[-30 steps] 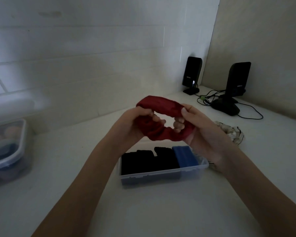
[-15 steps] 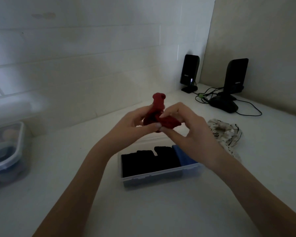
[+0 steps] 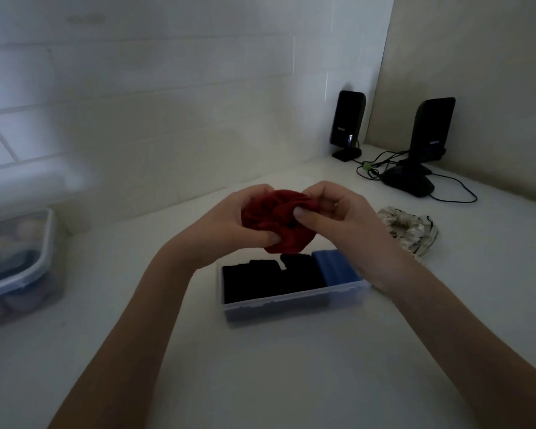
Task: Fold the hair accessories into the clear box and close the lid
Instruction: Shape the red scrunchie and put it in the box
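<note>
Bunching a red scrunchie [image 3: 274, 221] into a compact wad, both hands meet above the far edge of the clear box [image 3: 291, 300], which sits open on the white counter [image 3: 260, 366]. The left hand [image 3: 226, 224] curls round the left side of the red fabric, its thumb pressed under the lower folds, while the right hand [image 3: 334, 212] pinches the upper right folds between thumb and fingers; the two hands are close together, both clamped on the same piece. The scrunchie hangs in the air just over the box, not yet inside it. Within the box, black folded accessories [image 3: 270, 278] fill the left and middle, and a blue folded accessory [image 3: 334, 266] stands at the right end, partly hidden by the right wrist. No lid can be made out on the box. To the right of the box, behind the right forearm, a cream patterned scrunchie [image 3: 412, 230] lies on the counter. At the far left edge stands another lidded plastic container [image 3: 16, 267] with blurred contents. In the back corner two black speakers [image 3: 347, 122] stand well apart from the box, with cables [image 3: 375, 168] trailing between them.
</note>
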A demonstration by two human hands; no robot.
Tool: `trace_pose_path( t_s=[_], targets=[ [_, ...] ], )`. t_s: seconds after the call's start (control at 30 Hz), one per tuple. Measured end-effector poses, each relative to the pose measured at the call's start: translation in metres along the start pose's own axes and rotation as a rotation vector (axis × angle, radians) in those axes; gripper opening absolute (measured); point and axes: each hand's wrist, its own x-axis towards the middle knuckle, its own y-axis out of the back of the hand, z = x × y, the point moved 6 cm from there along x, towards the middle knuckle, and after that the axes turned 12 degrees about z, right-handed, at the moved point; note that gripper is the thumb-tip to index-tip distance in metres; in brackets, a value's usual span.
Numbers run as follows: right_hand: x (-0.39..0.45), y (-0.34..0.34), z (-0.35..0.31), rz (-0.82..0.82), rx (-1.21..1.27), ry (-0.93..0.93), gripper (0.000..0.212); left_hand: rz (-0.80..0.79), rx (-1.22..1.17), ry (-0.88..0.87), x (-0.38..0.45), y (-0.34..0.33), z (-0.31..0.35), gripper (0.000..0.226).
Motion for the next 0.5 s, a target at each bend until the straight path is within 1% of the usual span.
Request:
trace_pose_path(
  t_s=[0.1, 0.2, 0.23, 0.3, 0.37, 0.5],
  targets=[
    [-0.004, -0.007, 0.006, -0.017, 0.083, -0.096, 0.017, 0.064, -0.047, -0.004, -0.013, 0.009, 0.002, 0.052],
    [-0.008, -0.02, 0.012, -0.094, -0.022, -0.071, 0.019, 0.129, 0.021, -0.049, -0.031, 0.019, 0.009, 0.054],
    [-0.008, -0.025, 0.014, -0.119, -0.085, -0.048, 0.017, 0.134, 0.093, -0.075, -0.037, 0.022, 0.009, 0.053],
    [-0.007, -0.036, 0.019, -0.174, -0.258, 0.006, 0.013, 0.132, 0.342, -0.115, -0.045, 0.026, 0.008, 0.051],
    [-0.007, -0.043, 0.025, -0.238, -0.465, 0.049, 0.01, 0.116, 0.554, -0.094, -0.049, 0.027, 0.004, 0.046],
    [-0.011, -0.05, 0.022, -0.327, -0.738, 0.067, 0.026, 0.084, 0.781, -0.005, -0.051, 0.024, 0.003, 0.034]
  ],
)
